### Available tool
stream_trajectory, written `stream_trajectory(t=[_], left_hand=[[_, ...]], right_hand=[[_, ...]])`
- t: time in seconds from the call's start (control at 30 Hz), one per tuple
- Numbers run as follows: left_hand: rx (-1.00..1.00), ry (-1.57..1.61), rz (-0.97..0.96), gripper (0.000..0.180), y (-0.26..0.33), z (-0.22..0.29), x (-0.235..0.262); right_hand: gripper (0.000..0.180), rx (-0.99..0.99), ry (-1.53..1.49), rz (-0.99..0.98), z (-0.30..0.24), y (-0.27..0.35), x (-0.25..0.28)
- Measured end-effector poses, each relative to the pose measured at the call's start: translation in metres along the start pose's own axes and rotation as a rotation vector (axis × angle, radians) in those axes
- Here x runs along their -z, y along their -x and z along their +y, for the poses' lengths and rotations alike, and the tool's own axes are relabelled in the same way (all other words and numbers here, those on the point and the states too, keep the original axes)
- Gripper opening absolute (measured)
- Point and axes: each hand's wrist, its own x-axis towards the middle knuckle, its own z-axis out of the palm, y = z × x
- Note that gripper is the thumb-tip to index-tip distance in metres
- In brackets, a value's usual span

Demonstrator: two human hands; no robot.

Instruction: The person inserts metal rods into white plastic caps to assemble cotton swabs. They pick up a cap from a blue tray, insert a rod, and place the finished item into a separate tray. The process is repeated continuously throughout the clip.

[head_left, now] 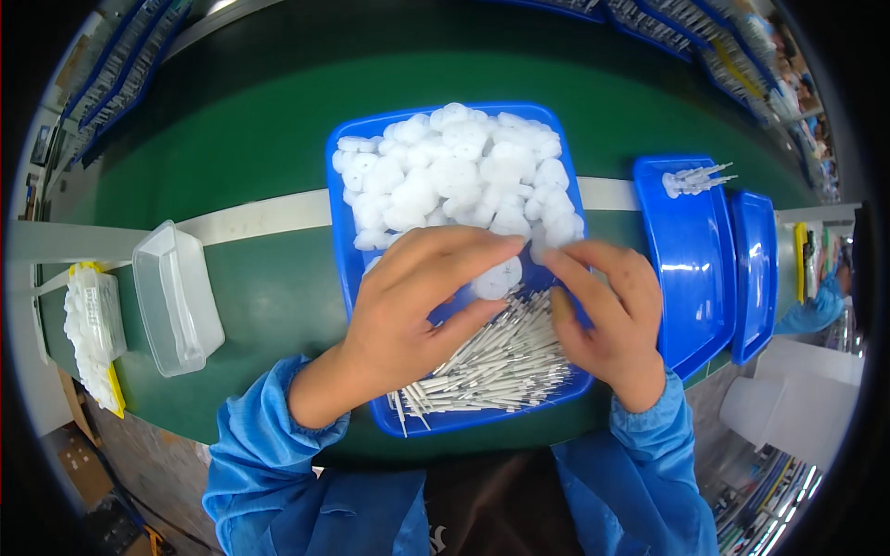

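A blue tray (345,243) lies in front of me on the green belt. Its far half is heaped with several white round plastic discs (454,171); its near half holds a pile of thin white sticks (491,366). My left hand (413,301) and my right hand (607,315) hover over the tray's middle. Between the fingertips of both hands sits one white disc (498,278). Both wrists wear blue sleeves.
To the left sits an empty clear plastic box (176,296), and beyond it a bag of white parts on a yellow card (91,338). Stacked blue trays (691,269) at the right carry a few assembled white pieces (695,179). A white strip (260,215) crosses the belt.
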Motion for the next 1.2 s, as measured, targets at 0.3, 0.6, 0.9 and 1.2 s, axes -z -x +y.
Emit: stream_trajectory(t=[0.3, 0.6, 0.9, 1.2], left_hand=[[0.21, 0.226, 0.033, 0.028, 0.006, -0.011, 0.009], [0.337, 0.415, 0.254, 0.04, 0.002, -0.009, -0.004], [0.283, 0.301, 0.082, 0.038, 0.003, -0.011, 0.001], [0.289, 0.309, 0.113, 0.04, 0.003, -0.007, 0.001]], right_hand=[[0.018, 0.323, 0.126, -0.396, -0.022, -0.018, -0.001], [0.012, 0.212, -0.003, -0.482, -0.021, -0.026, -0.015], [0.021, -0.448, -1.041, 0.069, 0.0, 0.004, -0.002], [0.028, -0.208, -0.452, -0.028, -0.009, -0.017, -0.031]])
